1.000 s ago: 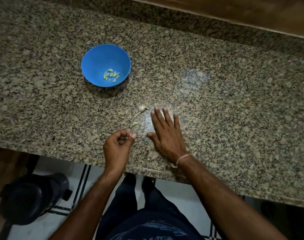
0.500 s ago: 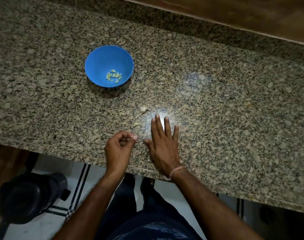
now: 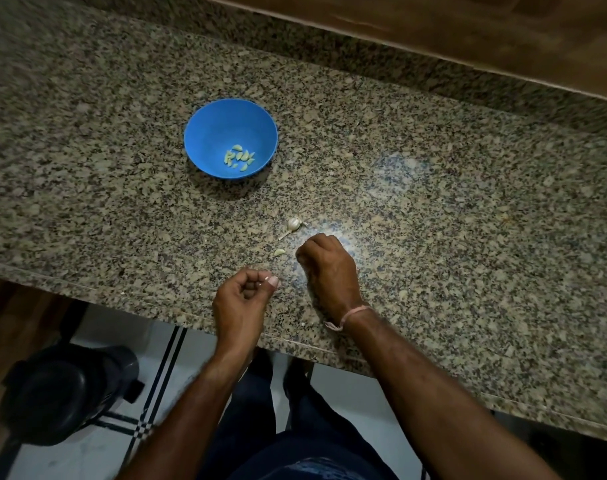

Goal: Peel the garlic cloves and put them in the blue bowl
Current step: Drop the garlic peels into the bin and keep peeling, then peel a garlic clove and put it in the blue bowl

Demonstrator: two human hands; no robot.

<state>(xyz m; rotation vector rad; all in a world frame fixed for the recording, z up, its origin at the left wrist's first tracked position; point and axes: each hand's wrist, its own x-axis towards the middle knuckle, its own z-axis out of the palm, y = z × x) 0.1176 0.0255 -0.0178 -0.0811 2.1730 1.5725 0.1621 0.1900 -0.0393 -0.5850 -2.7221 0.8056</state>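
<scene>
The blue bowl point(image 3: 219, 126) stands on the granite counter point(image 3: 433, 220) and holds several peeled cloves point(image 3: 239, 157). A small garlic piece with a stem point(image 3: 293, 224) lies nearer to me, and a loose clove point(image 3: 280, 252) lies just below it. My left hand point(image 3: 241, 299) is curled at the counter's front edge, with a small white garlic bit pinched between thumb and fingertip. My right hand point(image 3: 329, 268) rests on the counter to the right of the loose clove, fingers curled under into a fist. Whatever may be inside that fist is hidden.
A wooden ledge point(image 3: 433, 26) runs along the back of the counter. Below the front edge I see a black container point(image 3: 66, 389) on the tiled floor at the left, and my legs in dark trousers point(image 3: 295, 427).
My right hand lay flat with spread fingers, slid back toward me, and has now curled into a fist. The left hand has stayed closed in place.
</scene>
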